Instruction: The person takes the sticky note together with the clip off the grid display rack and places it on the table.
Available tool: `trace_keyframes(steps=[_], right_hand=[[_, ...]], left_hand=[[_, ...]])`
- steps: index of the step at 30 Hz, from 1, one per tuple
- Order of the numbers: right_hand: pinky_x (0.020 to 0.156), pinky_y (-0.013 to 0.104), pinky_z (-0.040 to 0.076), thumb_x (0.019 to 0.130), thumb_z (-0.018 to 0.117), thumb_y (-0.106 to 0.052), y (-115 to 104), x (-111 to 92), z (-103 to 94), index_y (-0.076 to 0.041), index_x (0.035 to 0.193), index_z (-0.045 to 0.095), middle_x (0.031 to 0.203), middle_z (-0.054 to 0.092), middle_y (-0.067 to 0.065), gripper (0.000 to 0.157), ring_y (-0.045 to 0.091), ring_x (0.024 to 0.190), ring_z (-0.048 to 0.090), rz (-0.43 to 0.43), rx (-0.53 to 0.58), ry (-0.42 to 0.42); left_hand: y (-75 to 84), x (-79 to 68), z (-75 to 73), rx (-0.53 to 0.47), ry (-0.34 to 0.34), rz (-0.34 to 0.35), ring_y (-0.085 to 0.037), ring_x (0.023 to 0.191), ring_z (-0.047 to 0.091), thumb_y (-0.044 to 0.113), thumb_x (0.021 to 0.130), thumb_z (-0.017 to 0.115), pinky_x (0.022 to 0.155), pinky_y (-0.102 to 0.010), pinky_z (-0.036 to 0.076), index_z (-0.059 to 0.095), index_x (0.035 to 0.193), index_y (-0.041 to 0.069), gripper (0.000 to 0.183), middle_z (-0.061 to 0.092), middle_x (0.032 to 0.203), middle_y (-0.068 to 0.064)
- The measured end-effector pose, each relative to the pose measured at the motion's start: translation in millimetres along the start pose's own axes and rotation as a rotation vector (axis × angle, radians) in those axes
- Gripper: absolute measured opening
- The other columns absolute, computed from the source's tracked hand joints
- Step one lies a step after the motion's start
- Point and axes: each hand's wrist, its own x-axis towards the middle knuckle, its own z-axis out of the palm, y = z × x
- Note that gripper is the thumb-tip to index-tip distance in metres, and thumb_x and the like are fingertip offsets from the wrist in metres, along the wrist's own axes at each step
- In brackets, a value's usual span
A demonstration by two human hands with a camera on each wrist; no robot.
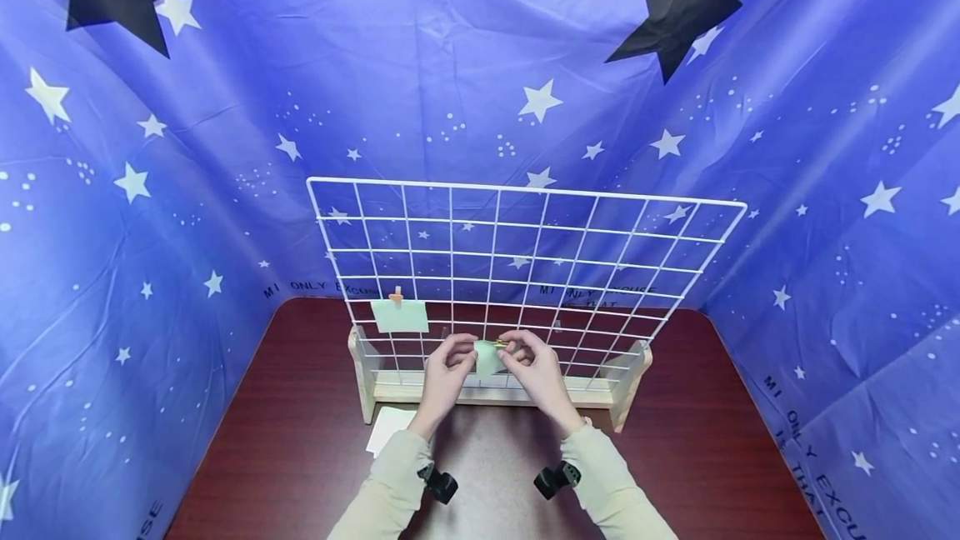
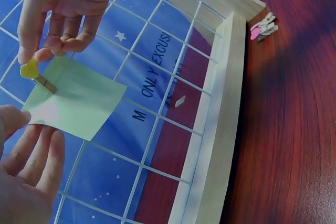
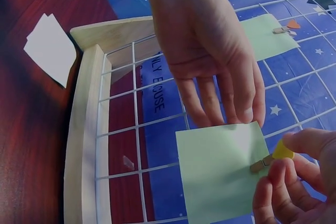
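Observation:
My left hand [image 1: 447, 372] pinches the left edge of a square light-green paper note [image 3: 218, 169], thumb in front and fingers behind. The note stands against the white wire grid [image 1: 517, 273]. With thumb and fingers, my right hand [image 1: 538, 363] grips a small wooden clothespin [image 2: 46, 84] topped by a yellow heart [image 2: 29, 70]. The clothespin lies over the note's upper edge; whether it also bites a grid wire, I cannot tell. Up and to the left, a second green note [image 1: 401, 317] hangs on the grid under a clothespin with an orange heart [image 3: 292, 24].
A wooden base [image 1: 465, 395] holds the grid upright on the dark red table [image 1: 247, 457]. White paper sheets [image 3: 51, 50] lie in front of the base at left. Small clothespins, one with a pink heart [image 2: 255, 34], lie on the table at right. Blue star-printed cloth [image 1: 480, 65] surrounds the table.

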Motion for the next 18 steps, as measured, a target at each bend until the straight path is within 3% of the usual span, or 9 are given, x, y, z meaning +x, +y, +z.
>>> trace_keyframes(steps=[6, 13, 18], right_hand=[[0.057, 0.018, 0.048, 0.081, 0.068, 0.012, 4.3, -0.2, 4.4, 0.011, 0.102, 0.064, 0.082, 0.061, 0.016, 0.021, 0.019, 0.065, 0.059, -0.025, -0.002, 0.048], [0.055, 0.017, 0.046, 0.083, 0.068, 0.010, 5.7, 0.1, 7.2, 0.011, 0.099, 0.064, 0.078, 0.061, 0.014, 0.016, 0.015, 0.062, 0.056, -0.046, -0.004, 0.081], [0.053, 0.014, 0.043, 0.083, 0.067, 0.010, 6.4, 0.4, 6.4, 0.010, 0.097, 0.065, 0.077, 0.060, 0.015, 0.014, 0.014, 0.061, 0.054, -0.061, -0.026, 0.091]], left_hand=[[0.1, 1.2, 2.9, 0.008, 0.027, 0.008, -0.048, 0.082, 0.064, -0.016, 0.084, 0.061, 0.071, -0.026, 0.056, 0.059, 0.107, -0.018, 0.024, 0.065, 0.094, -0.032], [-3.2, 2.2, 4.3, 0.007, 0.003, 0.004, -0.047, 0.085, 0.065, -0.017, 0.084, 0.060, 0.075, -0.026, 0.056, 0.058, 0.109, -0.018, 0.026, 0.066, 0.094, -0.032], [-4.7, 1.4, 6.3, 0.027, 0.037, 0.018, -0.045, 0.083, 0.065, -0.016, 0.084, 0.060, 0.074, -0.026, 0.056, 0.059, 0.106, -0.018, 0.021, 0.067, 0.091, -0.030]])
